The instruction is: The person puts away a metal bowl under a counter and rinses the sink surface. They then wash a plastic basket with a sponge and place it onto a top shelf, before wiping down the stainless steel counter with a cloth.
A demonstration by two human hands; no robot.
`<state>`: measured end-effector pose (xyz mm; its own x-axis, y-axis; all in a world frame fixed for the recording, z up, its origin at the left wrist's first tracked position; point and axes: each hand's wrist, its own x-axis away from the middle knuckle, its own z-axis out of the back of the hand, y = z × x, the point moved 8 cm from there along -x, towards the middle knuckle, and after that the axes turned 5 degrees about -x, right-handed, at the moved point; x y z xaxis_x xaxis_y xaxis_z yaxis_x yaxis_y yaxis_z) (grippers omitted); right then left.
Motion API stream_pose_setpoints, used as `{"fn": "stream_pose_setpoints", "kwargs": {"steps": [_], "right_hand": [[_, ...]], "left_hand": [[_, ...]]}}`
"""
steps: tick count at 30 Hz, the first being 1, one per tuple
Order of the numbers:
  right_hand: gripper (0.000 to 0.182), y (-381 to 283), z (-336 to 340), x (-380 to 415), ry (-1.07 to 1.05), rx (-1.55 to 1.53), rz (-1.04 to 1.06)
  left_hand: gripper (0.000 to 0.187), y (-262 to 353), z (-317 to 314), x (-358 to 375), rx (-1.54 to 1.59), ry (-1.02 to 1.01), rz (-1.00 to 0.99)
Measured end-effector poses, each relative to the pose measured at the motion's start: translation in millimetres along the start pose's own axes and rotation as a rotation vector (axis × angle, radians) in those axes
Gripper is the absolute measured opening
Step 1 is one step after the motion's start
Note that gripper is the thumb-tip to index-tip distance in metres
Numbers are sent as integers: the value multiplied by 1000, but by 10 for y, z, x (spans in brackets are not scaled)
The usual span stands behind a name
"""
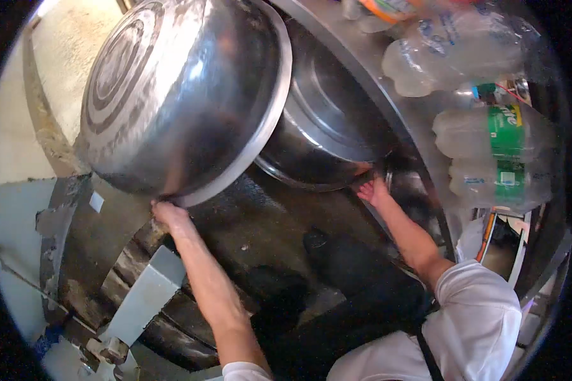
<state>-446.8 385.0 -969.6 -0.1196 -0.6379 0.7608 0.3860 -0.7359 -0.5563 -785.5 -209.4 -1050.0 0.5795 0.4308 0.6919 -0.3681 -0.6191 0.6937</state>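
A large shiny metal bowl (190, 95) is tilted on its side at the upper left, its ringed base toward the wall. Its lower edge rests at my left hand (170, 214), whose fingers are closed around the rim. A second metal basin (324, 120) leans behind it to the right, its hollow side showing. My right hand (375, 190) is just below that basin's lower right edge, with its fingers apart; whether it touches the metal cannot be made out.
Clear plastic bottles (464, 54) and green-labelled bottles (505, 130) lie at the right beyond a metal edge (388, 95). A grey metal bar (146, 295) stands at lower left. Below are the wet dark floor (235, 222) and dark shoes (314, 240).
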Motion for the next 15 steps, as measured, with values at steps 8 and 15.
{"fn": "stream_pose_setpoints", "kwargs": {"steps": [8,15], "right_hand": [[40,282,-404,25,-415,244,-72],[30,605,-837,280,-579,277,-187]], "left_hand": [[32,658,-518,126,570,-410,-101],[52,1232,-1515,1260,512,-898,-306]]}}
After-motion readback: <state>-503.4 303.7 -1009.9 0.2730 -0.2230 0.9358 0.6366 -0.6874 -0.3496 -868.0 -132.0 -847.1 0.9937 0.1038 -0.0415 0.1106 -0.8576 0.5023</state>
